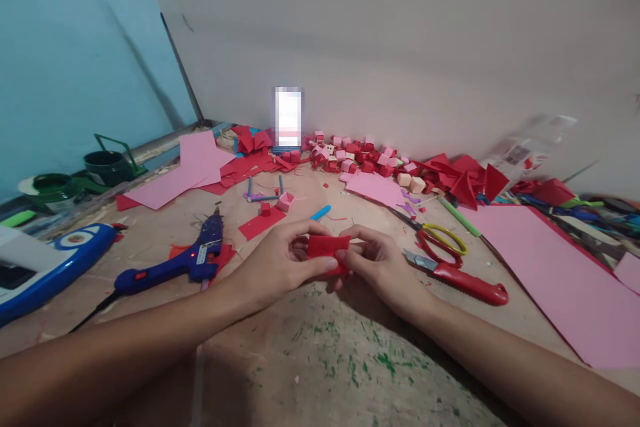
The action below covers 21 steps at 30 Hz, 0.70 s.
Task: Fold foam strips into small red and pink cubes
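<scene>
A small piece of red paper [329, 246] is held up between both hands, a little above the table. My left hand [287, 255] is closed on its left side, the thumb pressed across its front. On the right side, my right hand [373, 257] pinches it with thumb and fingers. The far fingers of both hands are partly hidden behind it. Beyond the hands lie a red paper strip [263, 222], a small pink paper box [286, 201] and a tiny red cube [265, 209]. A blue stick [321, 212] lies just past my left fingertips.
A blue glue gun [193, 263] with a lit red light lies at left. Scissors [440, 243] and a red-handled cutter [470, 282] lie right of my hands. Many small paper cubes [367, 160] are heaped by the wall, near a lit phone [289, 117]. Pink sheets [555, 280] spread at right.
</scene>
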Available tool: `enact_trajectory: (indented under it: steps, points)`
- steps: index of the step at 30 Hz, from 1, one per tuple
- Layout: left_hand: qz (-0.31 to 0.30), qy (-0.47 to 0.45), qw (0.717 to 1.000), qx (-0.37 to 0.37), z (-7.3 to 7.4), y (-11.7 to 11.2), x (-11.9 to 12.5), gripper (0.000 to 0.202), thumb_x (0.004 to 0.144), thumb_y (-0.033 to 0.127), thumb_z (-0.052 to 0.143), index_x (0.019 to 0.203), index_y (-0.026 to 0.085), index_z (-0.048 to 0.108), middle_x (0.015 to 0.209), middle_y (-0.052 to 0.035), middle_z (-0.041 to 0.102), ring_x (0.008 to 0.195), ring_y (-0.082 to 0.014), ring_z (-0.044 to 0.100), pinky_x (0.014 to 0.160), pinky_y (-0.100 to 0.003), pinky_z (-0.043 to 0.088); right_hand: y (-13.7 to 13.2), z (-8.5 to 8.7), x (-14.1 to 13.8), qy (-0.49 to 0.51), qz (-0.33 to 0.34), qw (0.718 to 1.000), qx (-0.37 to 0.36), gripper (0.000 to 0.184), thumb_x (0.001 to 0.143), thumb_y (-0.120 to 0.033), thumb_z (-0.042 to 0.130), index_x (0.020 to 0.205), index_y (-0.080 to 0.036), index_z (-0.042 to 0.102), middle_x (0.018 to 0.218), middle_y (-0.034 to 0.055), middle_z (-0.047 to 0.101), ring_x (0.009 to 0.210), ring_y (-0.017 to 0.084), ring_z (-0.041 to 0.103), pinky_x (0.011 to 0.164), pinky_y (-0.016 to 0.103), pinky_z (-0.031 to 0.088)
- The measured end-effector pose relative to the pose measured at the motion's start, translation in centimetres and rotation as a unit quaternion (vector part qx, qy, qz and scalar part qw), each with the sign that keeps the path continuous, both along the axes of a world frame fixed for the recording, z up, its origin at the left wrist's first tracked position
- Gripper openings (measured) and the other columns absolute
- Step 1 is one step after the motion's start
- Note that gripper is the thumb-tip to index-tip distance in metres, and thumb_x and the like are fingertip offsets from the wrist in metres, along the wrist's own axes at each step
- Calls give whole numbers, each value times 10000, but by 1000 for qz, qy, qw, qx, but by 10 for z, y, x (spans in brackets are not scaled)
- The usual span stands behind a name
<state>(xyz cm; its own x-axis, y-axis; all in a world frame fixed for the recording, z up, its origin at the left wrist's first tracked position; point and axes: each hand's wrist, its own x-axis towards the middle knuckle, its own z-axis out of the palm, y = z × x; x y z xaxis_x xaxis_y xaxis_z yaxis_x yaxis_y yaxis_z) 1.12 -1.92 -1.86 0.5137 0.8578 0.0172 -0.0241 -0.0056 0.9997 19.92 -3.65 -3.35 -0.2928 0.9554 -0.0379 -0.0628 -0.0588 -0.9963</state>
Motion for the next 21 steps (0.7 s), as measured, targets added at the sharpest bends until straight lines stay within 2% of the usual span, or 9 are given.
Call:
enact_trajectory:
  steps: [5,7,10,14,18,21]
  points:
    - [38,5,999,11,-1,1,1,173,753,236,788,881,184,685,833,-20,759,754,-230,751,700,-309,587,-1,0,0,-6,-1,1000,4,269,830,-407,767,903,-195,618,565,-34,694,493,182,719,512,248,496]
    - [30,4,999,7,-1,1,1,190,752,249,793,884,189,670,789,-8,748,742,-214,736,675,-285,562,-2,1,0,-11,0,1000,4,293,833,-431,769,928,-190,632,575,-19,715,510,188,729,515,249,495]
    - [5,18,1000,-12,2,1,0,198,784,279,775,899,187,642,723,6,725,644,-167,679,571,-229,470,-3,3,0,-14,4,1000,8,298,830,-436,781,923,-184,654,582,-2,733,514,185,729,528,252,510]
    - [11,42,999,-10,2,2,-2,170,805,291,744,865,178,632,684,13,674,561,-127,597,498,-204,360,-3,2,2,-4,20,1000,10,218,848,-373,778,915,-184,691,573,-5,727,519,174,723,554,255,535]
    - [17,24,1000,-7,1,3,-3,130,756,235,735,790,179,622,730,6,656,557,-121,588,479,-205,378,-3,-1,7,30,25,999,24,221,869,-393,771,954,-188,763,704,15,747,605,167,729,605,268,562]
    - [25,-1,1000,13,1,3,-3,80,736,178,710,730,175,631,794,4,642,663,-140,648,553,-217,486,-3,-1,6,50,18,998,27,305,897,-478,745,966,-185,793,764,34,746,621,167,720,621,284,576]
